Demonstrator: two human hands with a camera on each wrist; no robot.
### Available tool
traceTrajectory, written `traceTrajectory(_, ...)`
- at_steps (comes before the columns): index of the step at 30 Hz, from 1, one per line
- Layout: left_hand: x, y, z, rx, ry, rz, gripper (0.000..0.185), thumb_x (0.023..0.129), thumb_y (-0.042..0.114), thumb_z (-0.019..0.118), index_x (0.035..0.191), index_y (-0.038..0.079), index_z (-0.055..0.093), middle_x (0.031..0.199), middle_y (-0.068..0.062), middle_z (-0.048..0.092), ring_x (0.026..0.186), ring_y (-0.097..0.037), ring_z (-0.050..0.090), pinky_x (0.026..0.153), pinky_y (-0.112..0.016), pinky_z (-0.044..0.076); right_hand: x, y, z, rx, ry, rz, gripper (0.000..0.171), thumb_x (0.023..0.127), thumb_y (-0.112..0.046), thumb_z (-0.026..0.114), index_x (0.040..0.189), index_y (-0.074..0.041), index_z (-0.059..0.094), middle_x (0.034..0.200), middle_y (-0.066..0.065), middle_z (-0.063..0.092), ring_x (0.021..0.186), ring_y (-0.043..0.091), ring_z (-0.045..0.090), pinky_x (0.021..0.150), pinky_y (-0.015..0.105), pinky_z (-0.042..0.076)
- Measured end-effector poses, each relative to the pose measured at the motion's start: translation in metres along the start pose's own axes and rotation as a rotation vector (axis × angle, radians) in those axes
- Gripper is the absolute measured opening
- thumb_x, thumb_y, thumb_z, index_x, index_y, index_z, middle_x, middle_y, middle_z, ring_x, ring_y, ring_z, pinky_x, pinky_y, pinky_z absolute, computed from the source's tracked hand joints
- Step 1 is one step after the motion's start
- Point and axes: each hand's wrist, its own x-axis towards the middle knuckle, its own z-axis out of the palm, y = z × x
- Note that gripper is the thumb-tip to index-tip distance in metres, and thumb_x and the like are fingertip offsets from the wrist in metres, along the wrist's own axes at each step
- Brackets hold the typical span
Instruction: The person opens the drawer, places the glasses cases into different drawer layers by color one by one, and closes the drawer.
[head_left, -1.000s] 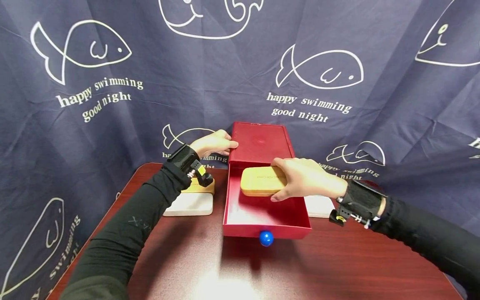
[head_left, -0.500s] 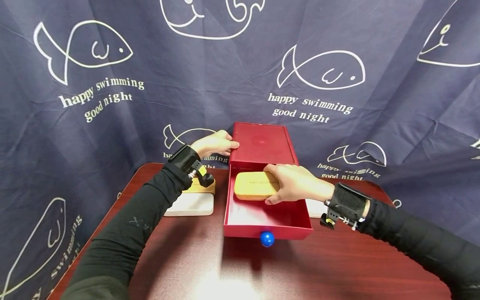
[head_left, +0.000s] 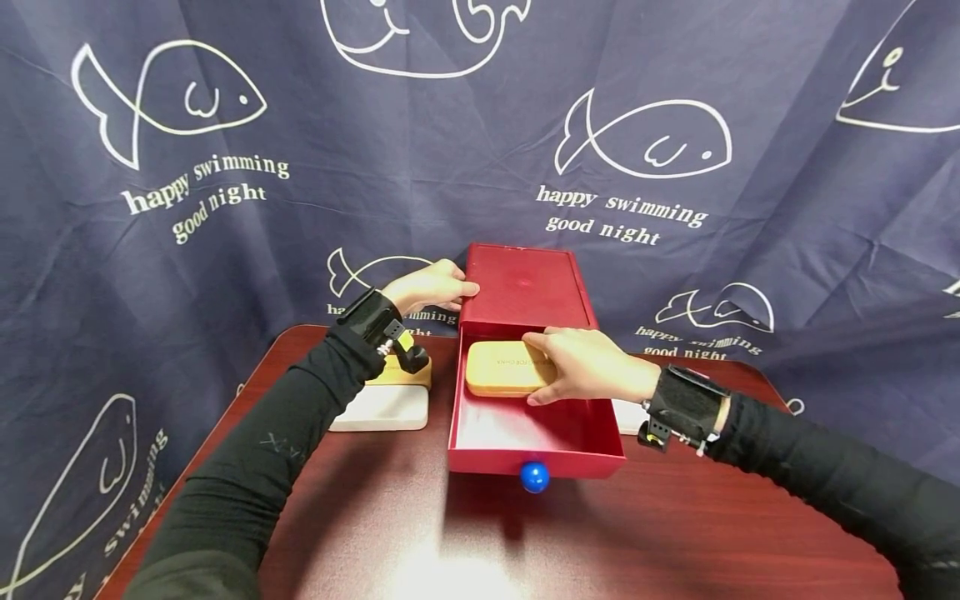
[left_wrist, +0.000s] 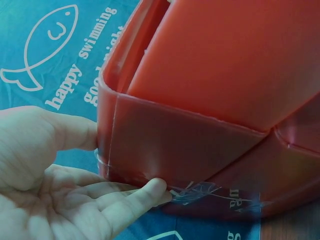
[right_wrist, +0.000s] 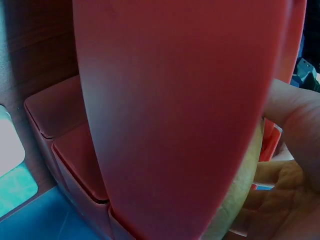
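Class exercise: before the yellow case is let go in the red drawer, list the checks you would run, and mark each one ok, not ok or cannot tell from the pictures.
1. Drawer pulled out far enough to take the case: ok.
2. Yellow case inside the drawer walls, at the back: ok.
3. Right hand gripping the case: ok.
4. Left hand steadying the red box at its left side: ok.
5. Case resting flat on the drawer floor: cannot tell.
6. Blue knob free to reach: ok.
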Motion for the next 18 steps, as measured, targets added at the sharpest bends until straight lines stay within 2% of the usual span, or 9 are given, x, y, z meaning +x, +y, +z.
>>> traceTrajectory(8,0.003,-0.002,-0.001,-0.018,-0.005,-0.013,0.032,0.103,0.012,0.053,0.123,-0.013,0.06,0.113,-0.016,0.067,0.115,-0.028,0.066,0.108,-0.039,0.051,0.006,-0.004,-0.011,-0.016,-0.083,-0.001,0.048,0.071,-0.046,0.091,0.075,-0.02,0.051,0.062,-0.008,0.053,0.061,0.011,0.054,0.055,0.027,0.04)
traceTrajectory(18,0.0,0.0,0.0,-0.012,-0.008,-0.005,0.033,0.103,0.012,0.054,0.122,-0.013,0.061,0.112,-0.016,0.068,0.114,-0.028,0.067,0.108,-0.039,0.051,0.012,-0.011,-0.021,-0.09,-0.125,0.012,0.038,0.068,-0.038,0.093,0.071,-0.021,0.059,0.065,-0.007,0.059,0.064,0.017,0.059,0.058,0.031,0.045)
